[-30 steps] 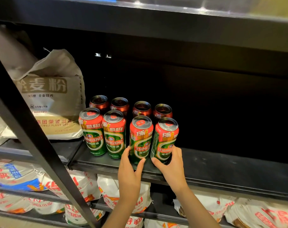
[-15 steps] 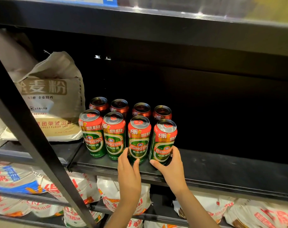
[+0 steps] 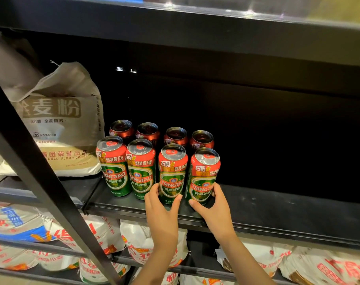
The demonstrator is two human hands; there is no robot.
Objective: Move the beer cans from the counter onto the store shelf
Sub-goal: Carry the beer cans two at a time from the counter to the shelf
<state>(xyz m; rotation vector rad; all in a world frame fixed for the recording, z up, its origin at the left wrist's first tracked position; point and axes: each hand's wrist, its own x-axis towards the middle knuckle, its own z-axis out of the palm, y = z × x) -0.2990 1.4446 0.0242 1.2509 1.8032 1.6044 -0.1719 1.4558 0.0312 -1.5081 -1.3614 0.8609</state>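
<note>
now each hand (image 3: 162, 214) grips a front can (image 3: 172, 173) on the shelf (image 3: 277, 212).

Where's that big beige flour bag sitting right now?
The beige paper flour bag stands on the left of the black metal shelf, just left of the red-and-green beer cans, partly behind a slanted black bar.

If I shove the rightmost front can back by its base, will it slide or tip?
The rightmost front can is tall and narrow, so a high push would probably tip it. Its pull tab looks unopened, so likely full and heavy. The right hand sits low, which should favour sliding.
</note>
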